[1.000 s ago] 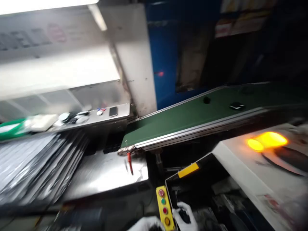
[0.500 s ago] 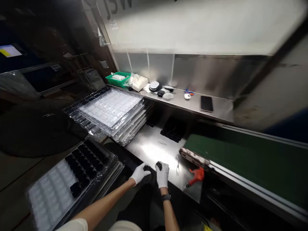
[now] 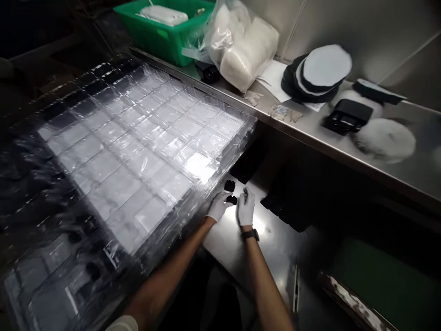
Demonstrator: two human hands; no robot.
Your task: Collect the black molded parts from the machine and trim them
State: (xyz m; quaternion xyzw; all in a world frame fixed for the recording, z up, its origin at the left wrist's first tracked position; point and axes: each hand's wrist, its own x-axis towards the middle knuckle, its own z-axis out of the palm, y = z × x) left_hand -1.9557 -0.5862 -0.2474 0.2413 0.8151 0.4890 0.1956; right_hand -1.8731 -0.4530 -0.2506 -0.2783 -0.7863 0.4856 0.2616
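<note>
My left hand [image 3: 219, 207], in a white glove, pinches a small black plastic part [image 3: 232, 200] between thumb and fingers, just over the metal table. A second black plastic part [image 3: 229, 185] lies on the table a little beyond it. Close by on the right, my right hand [image 3: 245, 208], also gloved and with a dark watch on the wrist, has its fingers curled in. Something dark shows at its fingertips, too small and blurred to name.
A stack of clear compartment trays [image 3: 127, 184] rises to the left. Along the back, a metal shelf [image 3: 272, 120] bears a green basket [image 3: 179, 41], a bagged white bundle [image 3: 241, 55] and round pads [image 3: 327, 66]. Black parts [image 3: 282, 211] lie under it. A green conveyor belt [image 3: 386, 276] is at right.
My view has turned left and come closer to the tray stack. Both hands have moved forward over the metal table, from its front edge to beside the stack.
</note>
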